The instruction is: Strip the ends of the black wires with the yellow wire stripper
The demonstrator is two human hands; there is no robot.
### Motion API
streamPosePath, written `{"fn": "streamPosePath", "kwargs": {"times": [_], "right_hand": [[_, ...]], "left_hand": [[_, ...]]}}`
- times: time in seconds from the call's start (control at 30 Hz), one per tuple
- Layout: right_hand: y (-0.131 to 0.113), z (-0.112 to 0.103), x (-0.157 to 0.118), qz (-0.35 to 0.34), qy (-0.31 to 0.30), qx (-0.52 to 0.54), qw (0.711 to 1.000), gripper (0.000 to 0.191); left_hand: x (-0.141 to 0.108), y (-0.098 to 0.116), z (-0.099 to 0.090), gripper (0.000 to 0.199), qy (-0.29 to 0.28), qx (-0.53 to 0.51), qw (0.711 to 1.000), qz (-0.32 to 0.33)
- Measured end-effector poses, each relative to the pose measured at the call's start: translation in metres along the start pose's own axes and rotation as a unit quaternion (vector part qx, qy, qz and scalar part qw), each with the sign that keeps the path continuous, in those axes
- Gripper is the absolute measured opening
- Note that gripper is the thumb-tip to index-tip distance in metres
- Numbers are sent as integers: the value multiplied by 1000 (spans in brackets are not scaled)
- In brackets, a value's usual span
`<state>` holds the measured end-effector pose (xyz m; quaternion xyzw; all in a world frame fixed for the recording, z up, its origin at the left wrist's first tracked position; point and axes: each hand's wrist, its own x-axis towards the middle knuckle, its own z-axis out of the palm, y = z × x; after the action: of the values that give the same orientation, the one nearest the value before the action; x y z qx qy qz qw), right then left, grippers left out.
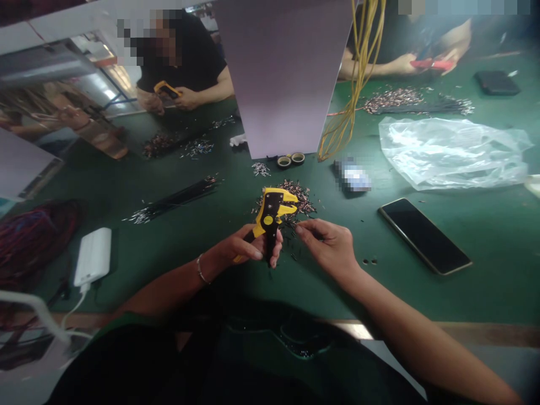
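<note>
Wire stripper (269, 219) (jaws apparently parted) fills the left grip (250, 249).

Hand tool (270, 209): yellow and black, in solid blocks.
Heap of small pieces (304, 197): mixed copper-brown and black.
Tabletop (329, 298): plain dark green.
Wire bundle (179, 198): black, silvery at one end, coppery at the other.
Upright panel (287, 79): plain greyish mauve.
Hanging cords (358, 79): yellow.
Phone (426, 236): black screen, pale gold edge.
Charger block (93, 256): plain white.
Coiled cable (36, 239): apparently red and dark blue; view blurred.

Green surface (502, 225), uneven light
Pale panel (287, 73) at centre back, second panel (23, 163) far left, hazy light upper right
</note>
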<state>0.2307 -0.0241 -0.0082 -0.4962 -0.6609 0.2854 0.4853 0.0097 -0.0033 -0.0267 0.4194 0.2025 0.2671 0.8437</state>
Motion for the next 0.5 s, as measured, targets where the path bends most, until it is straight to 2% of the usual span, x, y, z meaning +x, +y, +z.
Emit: {"fn": "streamPosePath", "kwargs": {"times": [0.2, 0.5], "right_hand": [[0, 0, 0, 62, -28, 21, 997, 21], [-2, 0, 0, 87, -37, 53, 994, 19]], "left_hand": [[0, 1, 1, 52, -11, -10, 1000, 3], [-1, 1, 0, 52, -17, -7, 1000, 2]]}}
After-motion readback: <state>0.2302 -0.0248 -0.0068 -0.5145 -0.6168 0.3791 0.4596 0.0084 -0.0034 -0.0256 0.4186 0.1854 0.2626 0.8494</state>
